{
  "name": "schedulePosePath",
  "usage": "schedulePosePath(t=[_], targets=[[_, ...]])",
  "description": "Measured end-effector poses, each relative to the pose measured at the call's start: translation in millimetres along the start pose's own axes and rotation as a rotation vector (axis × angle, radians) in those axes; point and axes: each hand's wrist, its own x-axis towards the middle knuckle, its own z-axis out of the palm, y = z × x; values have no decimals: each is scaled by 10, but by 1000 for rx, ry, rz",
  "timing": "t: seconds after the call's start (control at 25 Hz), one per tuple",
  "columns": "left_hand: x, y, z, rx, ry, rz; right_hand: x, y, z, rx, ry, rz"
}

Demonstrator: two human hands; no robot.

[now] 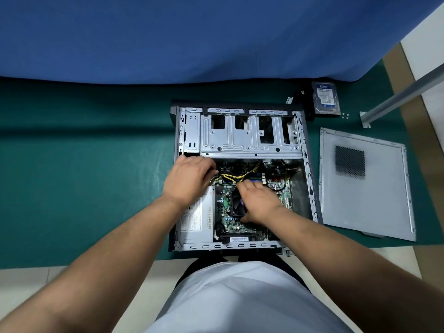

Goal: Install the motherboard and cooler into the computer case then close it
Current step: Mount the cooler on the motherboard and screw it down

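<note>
The open computer case (pixel 310 179) lies on its side on a green mat. Inside it sits the green motherboard (pixel 230 224), with the black cooler fan (pixel 236 204) on top of it. My left hand (pixel 189 181) reaches in over the power supply's top edge, its fingers curled among the yellow and black cables (pixel 236 176). My right hand (pixel 258 201) lies over the cooler, fingers curled at its upper edge; what they grip is hidden. The detached grey side panel (pixel 367 186) lies flat to the right of the case.
A silver power supply (pixel 195 219) fills the case's lower left. The metal drive cage (pixel 249 135) spans its upper half. A hard drive (pixel 326 98) and some small screws (pixel 345 115) lie beyond the case's top right corner. A metal table leg (pixel 403 96) slants at right. A blue cloth (pixel 192 37) hangs behind.
</note>
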Motion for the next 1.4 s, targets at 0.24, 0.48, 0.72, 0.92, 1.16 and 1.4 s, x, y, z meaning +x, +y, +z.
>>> schedulePosePath(t=[0.24, 0.48, 0.72, 0.92, 1.16, 1.4], targets=[[5, -14, 13, 33, -9, 7, 146, -75, 20, -9, 10, 35], [1, -22, 38, 18, -9, 15, 153, -55, 236, 22, 166, -1], [9, 14, -11, 7, -12, 9, 148, -67, 218, 1, 171, 14], [9, 7, -21, 20, -42, -3, 78, -95, 100, 74, 72, 20], [6, 81, -79, -38, -55, -41, -332, 92, -160, 393, 125, 50], [35, 603, 9, 98, -143, 109, -928, 1035, -563, 734, 713, 254]])
